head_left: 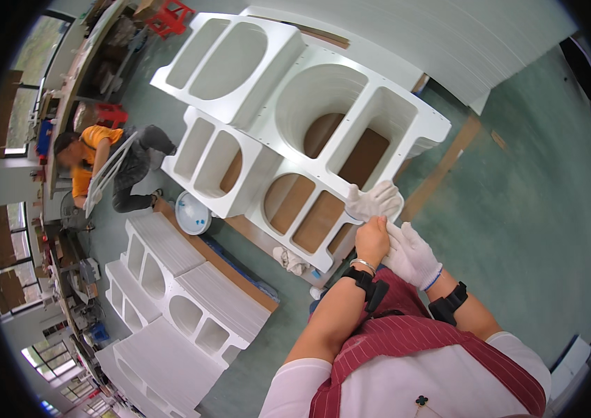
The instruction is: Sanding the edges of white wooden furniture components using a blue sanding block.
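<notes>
My left hand (372, 242) is bare, its fingers closed at the lower end of a loose white knit glove (374, 200). That glove spreads over the near right corner of a stack of white cut panels (323, 262). My right hand (412, 256) wears a matching white glove with a blue cuff edge. It lies right beside my left hand, its fingers stretched and its thumb apart; the ends of some fingers are hidden behind the left hand. Round and rectangular openings pass through the panels, with brown board visible below.
More white panel stacks (219, 306) stand at the lower left. A white bucket (193, 213) and a crumpled whitish cloth (290, 260) are near the stacks. On the left, a person in an orange shirt (104, 164) bends over, holding thin white pieces. Large white sheets (476, 42) lean at the back.
</notes>
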`<state>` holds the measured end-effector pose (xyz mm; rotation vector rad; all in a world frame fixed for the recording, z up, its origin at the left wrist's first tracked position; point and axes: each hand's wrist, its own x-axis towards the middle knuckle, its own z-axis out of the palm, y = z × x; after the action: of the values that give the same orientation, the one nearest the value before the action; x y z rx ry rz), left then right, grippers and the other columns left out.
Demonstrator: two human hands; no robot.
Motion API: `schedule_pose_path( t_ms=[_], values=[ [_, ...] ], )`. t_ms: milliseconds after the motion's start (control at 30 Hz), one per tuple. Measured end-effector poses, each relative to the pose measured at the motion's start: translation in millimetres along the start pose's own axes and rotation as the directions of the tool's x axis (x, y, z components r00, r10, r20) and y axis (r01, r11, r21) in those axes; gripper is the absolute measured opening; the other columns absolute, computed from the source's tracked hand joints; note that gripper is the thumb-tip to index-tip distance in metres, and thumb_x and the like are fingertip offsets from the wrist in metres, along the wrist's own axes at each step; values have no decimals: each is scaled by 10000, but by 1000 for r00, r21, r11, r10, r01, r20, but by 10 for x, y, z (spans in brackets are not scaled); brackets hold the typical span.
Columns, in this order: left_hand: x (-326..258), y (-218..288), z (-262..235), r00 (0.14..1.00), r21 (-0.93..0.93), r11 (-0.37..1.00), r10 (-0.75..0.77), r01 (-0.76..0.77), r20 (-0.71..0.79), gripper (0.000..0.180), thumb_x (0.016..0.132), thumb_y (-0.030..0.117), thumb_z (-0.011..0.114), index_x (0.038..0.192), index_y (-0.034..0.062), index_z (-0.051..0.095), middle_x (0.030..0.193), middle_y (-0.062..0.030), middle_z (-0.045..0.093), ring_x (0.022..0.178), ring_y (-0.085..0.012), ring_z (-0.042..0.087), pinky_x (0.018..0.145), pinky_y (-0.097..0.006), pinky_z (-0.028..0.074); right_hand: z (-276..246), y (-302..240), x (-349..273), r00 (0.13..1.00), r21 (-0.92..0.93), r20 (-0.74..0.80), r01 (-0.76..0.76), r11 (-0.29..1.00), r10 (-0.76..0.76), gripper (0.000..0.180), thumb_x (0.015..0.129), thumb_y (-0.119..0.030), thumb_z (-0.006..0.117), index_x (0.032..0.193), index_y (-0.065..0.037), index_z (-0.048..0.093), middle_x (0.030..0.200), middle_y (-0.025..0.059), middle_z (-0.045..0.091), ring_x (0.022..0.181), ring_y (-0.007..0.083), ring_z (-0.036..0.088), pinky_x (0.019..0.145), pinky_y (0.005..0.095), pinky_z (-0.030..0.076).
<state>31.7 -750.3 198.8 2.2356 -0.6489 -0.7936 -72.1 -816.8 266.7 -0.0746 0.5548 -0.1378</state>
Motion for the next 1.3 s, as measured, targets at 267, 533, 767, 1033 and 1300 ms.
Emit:
schedule_pose_path(
  t_ms=[267,533,767,1033,1300],
  values=[
    [635,-72,279,972,-3,985,-169,171,-162,368,1011,332,473,958,9,641,881,-287,671,856,-495,634,767,-560,493,-534,-578,-1165,869,-474,-466,-86,876,-166,481,1021,-232,527,1439,-5,448,1406,167,542,1274,256,550,1050,418,447],
    [676,-499,157,982,-175,979,-130,105,-140,414,897,192,596,1258,-5,553,1145,-278,625,1100,-445,591,949,-489,475,-739,-571,-452,910,-942,-204,-82,325,-362,490,971,-210,582,1431,-72,483,1431,176,520,1319,301,513,1065,416,425],
    [-383,-1111,-821,968,-252,951,-217,180,-124,365,899,213,623,1211,24,601,1107,-187,688,1050,-323,662,924,-383,510,-909,-338,1066,975,-656,194,46,-754,-110,617,828,-151,657,1418,-69,496,1499,267,412,1386,439,387,1160,459,319],
    [-3813,-2923,-1611,334,-433,509,-845,744,-418,359,876,268,606,1167,68,666,1143,-174,703,1111,-326,652,966,-406,502,-556,-108,987,954,-575,291,110,-811,-77,460,868,-205,644,1283,-14,595,1302,316,537,1264,475,451,1115,518,322],
    [-6699,-3606,-9,-46,-684,117,-976,720,-215,299,856,208,535,980,19,731,1069,-241,696,1017,-446,656,897,-514,527,-803,1027,1169,931,-499,286,346,-795,226,354,799,-106,581,1104,42,683,1001,241,703,972,389,674,885,438,518]
  ],
)
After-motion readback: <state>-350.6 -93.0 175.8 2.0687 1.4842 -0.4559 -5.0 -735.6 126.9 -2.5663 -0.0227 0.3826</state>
